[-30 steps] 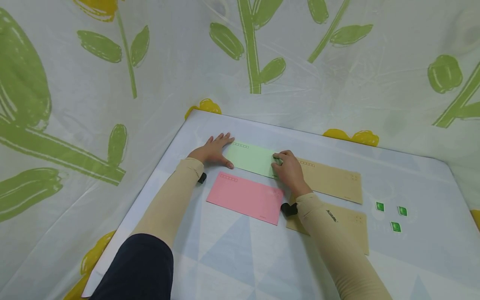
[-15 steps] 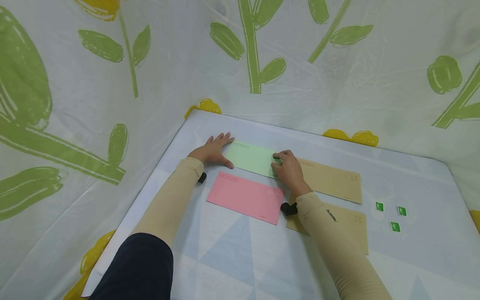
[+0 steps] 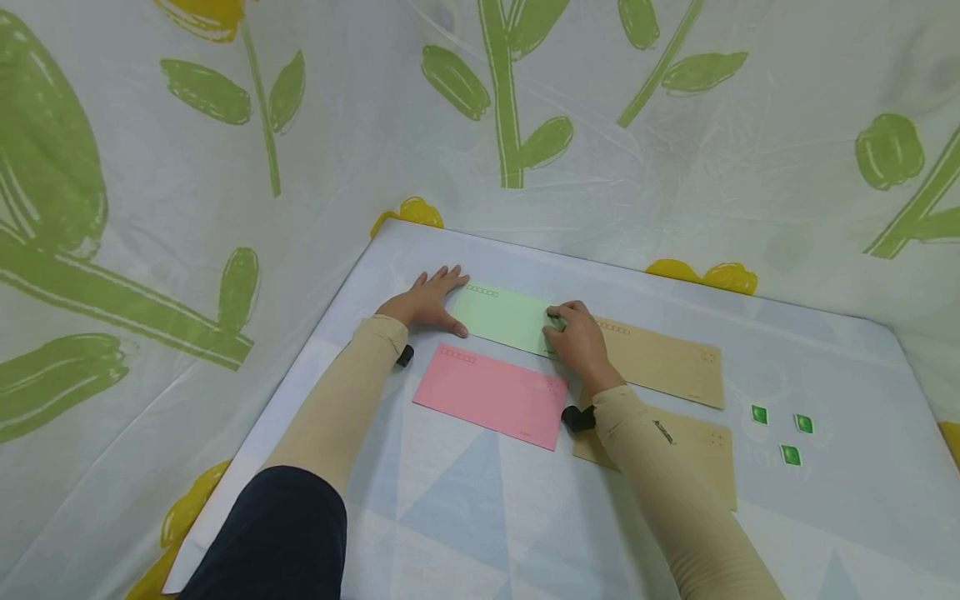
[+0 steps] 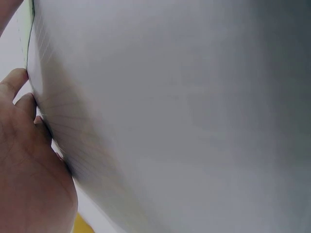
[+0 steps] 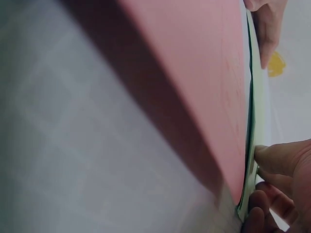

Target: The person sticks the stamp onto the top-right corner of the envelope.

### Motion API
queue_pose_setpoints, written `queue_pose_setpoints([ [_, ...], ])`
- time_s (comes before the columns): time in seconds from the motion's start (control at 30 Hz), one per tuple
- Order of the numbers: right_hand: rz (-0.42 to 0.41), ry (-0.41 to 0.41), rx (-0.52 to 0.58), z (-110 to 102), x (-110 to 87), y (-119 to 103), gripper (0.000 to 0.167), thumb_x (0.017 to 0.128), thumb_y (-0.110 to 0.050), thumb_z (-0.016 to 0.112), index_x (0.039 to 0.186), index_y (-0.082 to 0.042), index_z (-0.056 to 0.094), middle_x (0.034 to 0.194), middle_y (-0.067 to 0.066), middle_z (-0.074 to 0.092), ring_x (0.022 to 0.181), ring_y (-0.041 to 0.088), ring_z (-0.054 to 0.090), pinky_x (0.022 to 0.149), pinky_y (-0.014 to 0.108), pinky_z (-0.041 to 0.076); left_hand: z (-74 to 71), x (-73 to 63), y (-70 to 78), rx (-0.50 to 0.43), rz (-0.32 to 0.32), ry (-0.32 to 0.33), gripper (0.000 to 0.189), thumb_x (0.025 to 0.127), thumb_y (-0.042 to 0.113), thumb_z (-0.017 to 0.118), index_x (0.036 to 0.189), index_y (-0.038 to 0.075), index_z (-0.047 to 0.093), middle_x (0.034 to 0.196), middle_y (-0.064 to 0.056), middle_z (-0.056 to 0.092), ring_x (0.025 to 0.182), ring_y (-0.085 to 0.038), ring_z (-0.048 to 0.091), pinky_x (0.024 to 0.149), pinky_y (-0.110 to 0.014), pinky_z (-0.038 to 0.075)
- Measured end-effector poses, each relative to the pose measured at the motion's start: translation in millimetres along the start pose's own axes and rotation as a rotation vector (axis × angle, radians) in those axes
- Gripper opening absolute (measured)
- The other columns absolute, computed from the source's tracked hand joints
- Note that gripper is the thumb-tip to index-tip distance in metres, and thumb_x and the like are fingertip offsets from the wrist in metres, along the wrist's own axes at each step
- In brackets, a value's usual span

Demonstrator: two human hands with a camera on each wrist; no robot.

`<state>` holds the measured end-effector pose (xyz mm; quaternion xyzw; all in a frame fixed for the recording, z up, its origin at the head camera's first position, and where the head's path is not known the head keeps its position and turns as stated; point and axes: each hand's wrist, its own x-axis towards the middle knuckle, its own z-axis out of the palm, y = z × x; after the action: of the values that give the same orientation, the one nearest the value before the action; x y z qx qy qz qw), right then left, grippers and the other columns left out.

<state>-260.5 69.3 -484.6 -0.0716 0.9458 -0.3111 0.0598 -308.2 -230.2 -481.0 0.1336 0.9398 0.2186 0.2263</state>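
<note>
My left hand [image 3: 427, 302] lies with spread fingers at the left end of a pale green envelope [image 3: 498, 317], its thumb by the lower left corner. At the envelope's right end, my right hand [image 3: 583, 343] bends over it with thumb and forefinger close together. A small dark green piece, seemingly a stamp [image 3: 556, 318], shows between those fingertips and is mostly hidden. In the right wrist view the thumb [image 5: 274, 156] touches the green envelope [image 5: 260, 107]. A pink envelope [image 3: 491, 396] lies just nearer to me.
Two tan envelopes lie on the right: an upper one [image 3: 663, 362] and a lower one [image 3: 708, 454] partly under my right forearm. Three loose green stamps, among them the nearest one [image 3: 791, 454], lie farther right. A flower-patterned curtain [image 3: 585, 167] hangs behind the table [image 3: 450, 517].
</note>
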Motion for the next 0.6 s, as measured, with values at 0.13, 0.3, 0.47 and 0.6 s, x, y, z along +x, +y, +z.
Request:
queue_pose_setpoints([
  [0.13, 0.003, -0.005, 0.002, -0.1, -0.2, 0.2, 0.041, 0.1, -0.019, 0.065, 0.138, -0.003, 0.063, 0.142, 0.016, 0.05, 0.122, 0.034, 0.057, 0.103, 0.049, 0.049, 0.5, -1.0, 0.3, 0.003, 0.004, 0.005, 0.119, 0.075, 0.051, 0.088, 0.164, 0.016, 0.018, 0.172, -0.004, 0.0, 0.157, -0.022, -0.009, 0.126, -0.043, -0.011],
  [0.3, -0.002, -0.002, 0.001, 0.0, -0.4, -0.1, 0.041, 0.1, -0.019, 0.065, 0.137, -0.003, 0.063, 0.141, 0.016, 0.05, 0.121, 0.034, 0.057, 0.102, 0.049, 0.049, 0.9, -1.0, -0.4, 0.0, 0.008, 0.006, 0.12, 0.075, 0.051, 0.088, 0.165, 0.016, 0.018, 0.172, -0.004, 0.0, 0.157, -0.022, -0.009, 0.126, -0.043, -0.01],
  [0.47, -0.011, 0.005, -0.001, 0.7, -0.4, 0.1, 0.04, 0.1, -0.019, 0.065, 0.137, -0.003, 0.063, 0.141, 0.016, 0.051, 0.119, 0.033, 0.058, 0.101, 0.048, 0.05, 1.0, -0.4, -1.0, 0.007, 0.007, 0.006, 0.12, 0.075, 0.051, 0.088, 0.165, 0.016, 0.017, 0.172, -0.003, 0.0, 0.157, -0.022, -0.009, 0.126, -0.043, -0.01],
  [0.6, -0.007, 0.006, 0.003, 1.6, -0.5, 0.5, 0.04, 0.1, -0.019, 0.065, 0.137, -0.003, 0.063, 0.141, 0.015, 0.05, 0.119, 0.033, 0.058, 0.101, 0.048, 0.05, 1.0, -0.2, -0.5, 0.012, 0.005, 0.007, 0.119, 0.075, 0.052, 0.088, 0.165, 0.017, 0.017, 0.172, -0.003, 0.0, 0.157, -0.022, -0.009, 0.126, -0.043, -0.011],
])
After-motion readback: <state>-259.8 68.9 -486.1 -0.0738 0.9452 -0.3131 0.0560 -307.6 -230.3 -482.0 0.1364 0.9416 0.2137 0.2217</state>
